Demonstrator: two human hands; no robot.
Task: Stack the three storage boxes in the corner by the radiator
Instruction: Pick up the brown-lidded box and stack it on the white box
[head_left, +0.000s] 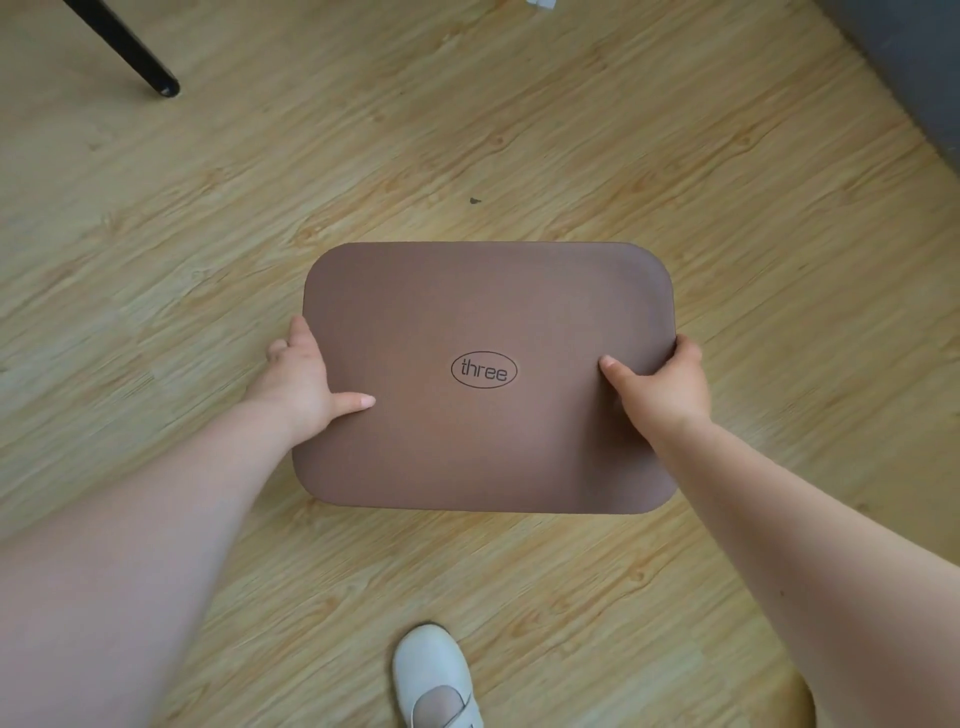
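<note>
A brown storage box (483, 312) with rounded corners and an oval "three" logo on its lid fills the middle of the head view, seen from straight above. My left hand (304, 376) grips its left edge, thumb lying on the lid and fingers curled down the side. On the opposite edge my right hand (662, 382) holds it the same way. Only the lid shows; the box's walls are hidden below it. I cannot tell whether the box rests on the floor or hangs above it. No other storage box and no radiator is in view.
Light wood-pattern floor (519, 130) lies all around. A black furniture leg (135, 57) slants in at the top left. A dark grey surface (919, 67) runs along the top right. My white shoe (434, 675) stands just below the box.
</note>
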